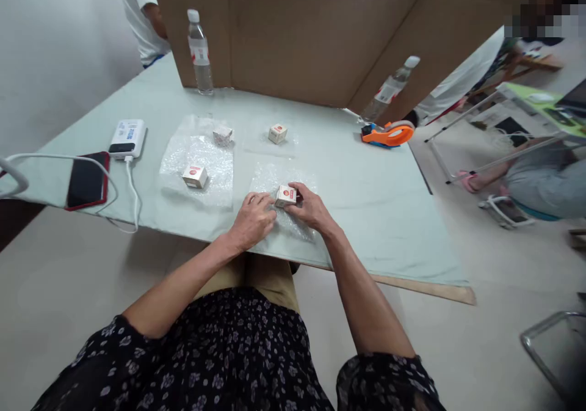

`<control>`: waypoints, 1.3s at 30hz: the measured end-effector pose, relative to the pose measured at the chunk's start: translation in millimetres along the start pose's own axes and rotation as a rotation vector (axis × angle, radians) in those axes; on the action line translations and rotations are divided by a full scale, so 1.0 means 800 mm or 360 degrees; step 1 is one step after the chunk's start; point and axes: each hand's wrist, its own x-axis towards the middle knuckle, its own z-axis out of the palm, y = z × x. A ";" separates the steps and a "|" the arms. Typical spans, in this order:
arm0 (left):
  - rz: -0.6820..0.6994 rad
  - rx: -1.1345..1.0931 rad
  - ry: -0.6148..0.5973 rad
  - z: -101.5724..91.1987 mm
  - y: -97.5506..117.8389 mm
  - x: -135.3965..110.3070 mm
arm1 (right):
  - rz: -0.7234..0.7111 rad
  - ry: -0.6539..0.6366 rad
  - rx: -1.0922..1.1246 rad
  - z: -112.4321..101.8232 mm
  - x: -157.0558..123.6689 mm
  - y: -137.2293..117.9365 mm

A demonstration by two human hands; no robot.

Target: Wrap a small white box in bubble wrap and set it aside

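Note:
A small white box with a red mark (285,195) sits on a sheet of bubble wrap (268,179) near the table's front edge. My right hand (311,208) has its fingers closed round the box's right side. On the box's left, my left hand (253,218) lies curled with its fingertips touching the box and the wrap. Three more small boxes lie further back: one (195,176) on a larger bubble wrap sheet (196,154), one (223,134) at that sheet's far corner, one (278,133) on another clear sheet.
A pale green cloth covers the table (375,191). A power bank (128,137) with a white cable and a phone (86,180) lie at the left. Two water bottles (200,52) (387,90) and an orange tape dispenser (389,134) stand at the back. Brown board walls rise behind. Other people are beyond.

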 end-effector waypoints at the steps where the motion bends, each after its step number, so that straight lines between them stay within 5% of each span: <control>1: -0.0011 -0.0030 0.0060 0.002 -0.002 0.002 | -0.0015 -0.0032 0.0001 -0.003 0.001 -0.002; 5: -0.0070 -0.0159 0.0217 -0.001 -0.004 0.000 | -0.0028 -0.0118 -0.0009 -0.008 -0.002 -0.011; 15: -0.0158 -0.0418 0.0238 -0.015 0.013 -0.028 | -0.0085 -0.0088 -0.0164 0.011 -0.045 -0.030; 23: -0.0309 -0.0703 0.0317 -0.008 0.005 -0.005 | -0.0092 -0.0259 0.0622 -0.032 -0.064 -0.002; 29: -0.0378 -0.0952 0.0307 -0.005 0.001 0.000 | -0.0181 0.0077 0.0333 -0.020 -0.083 -0.009; 39: -0.0525 -0.1192 0.0226 -0.007 0.005 0.013 | 0.0173 0.0301 0.0858 0.007 -0.076 -0.013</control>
